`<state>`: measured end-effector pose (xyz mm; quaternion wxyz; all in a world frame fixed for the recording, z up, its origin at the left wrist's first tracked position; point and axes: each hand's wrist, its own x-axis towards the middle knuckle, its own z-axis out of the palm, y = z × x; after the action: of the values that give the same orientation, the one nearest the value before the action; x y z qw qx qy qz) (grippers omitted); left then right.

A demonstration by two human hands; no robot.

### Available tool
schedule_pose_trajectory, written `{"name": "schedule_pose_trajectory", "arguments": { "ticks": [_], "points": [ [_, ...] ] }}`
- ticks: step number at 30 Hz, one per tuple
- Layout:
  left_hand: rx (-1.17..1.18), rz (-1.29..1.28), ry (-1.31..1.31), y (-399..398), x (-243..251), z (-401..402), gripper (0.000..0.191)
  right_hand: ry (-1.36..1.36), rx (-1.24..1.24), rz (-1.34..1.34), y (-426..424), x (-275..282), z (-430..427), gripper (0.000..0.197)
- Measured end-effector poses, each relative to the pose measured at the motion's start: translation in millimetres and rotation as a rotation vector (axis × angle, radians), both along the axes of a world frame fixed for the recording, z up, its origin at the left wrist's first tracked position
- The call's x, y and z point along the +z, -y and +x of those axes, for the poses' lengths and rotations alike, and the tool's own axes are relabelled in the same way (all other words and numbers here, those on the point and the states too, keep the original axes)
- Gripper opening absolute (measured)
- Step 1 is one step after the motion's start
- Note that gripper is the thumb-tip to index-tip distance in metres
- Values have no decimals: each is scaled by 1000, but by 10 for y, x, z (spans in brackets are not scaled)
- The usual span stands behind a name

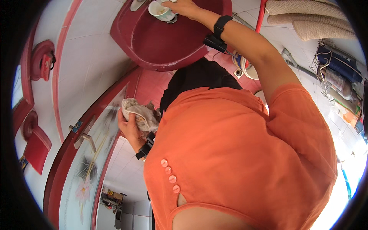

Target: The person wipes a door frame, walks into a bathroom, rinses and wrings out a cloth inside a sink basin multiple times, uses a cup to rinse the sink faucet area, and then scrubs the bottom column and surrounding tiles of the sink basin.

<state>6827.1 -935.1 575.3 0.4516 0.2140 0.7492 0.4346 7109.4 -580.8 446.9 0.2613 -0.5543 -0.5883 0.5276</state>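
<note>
At the top edge of the view, my right hand grips a white cup with a greenish pattern on its side. Something pale lies inside the cup. It is over the basin of a dark red sink, with a metal drain partly hidden behind it. Low on the left, my left hand holds a crumpled beige cloth, away from the sink and close to my side. Fingertips of the left hand are partly hidden by the cloth.
On the left stands a red-framed glass door with a metal handle. A red wall holder is beside it. Right of the sink are a bucket, a red pipe, hanging towels and a wire rack of bottles.
</note>
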Motion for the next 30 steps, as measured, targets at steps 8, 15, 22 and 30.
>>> {"name": "schedule_pose_trajectory", "arguments": {
  "ticks": [8, 15, 22, 30],
  "points": [
    [1, -13, -18, -49, 143, -31, 39, -179, 30, 17, 112, 96, 9, 46],
    [-36, 18, 15, -337, 257, 139, 32, -49, -113, 97, 127, -181, 68, 49],
    [-75, 48, -13, -301, 161, 95, 37, -74, -59, 56, 169, -26, 61, 45],
    [18, 33, 20, -279, 246, 177, 38, -119, -70, -54, 122, -92, -17, 55]
  ]
}}
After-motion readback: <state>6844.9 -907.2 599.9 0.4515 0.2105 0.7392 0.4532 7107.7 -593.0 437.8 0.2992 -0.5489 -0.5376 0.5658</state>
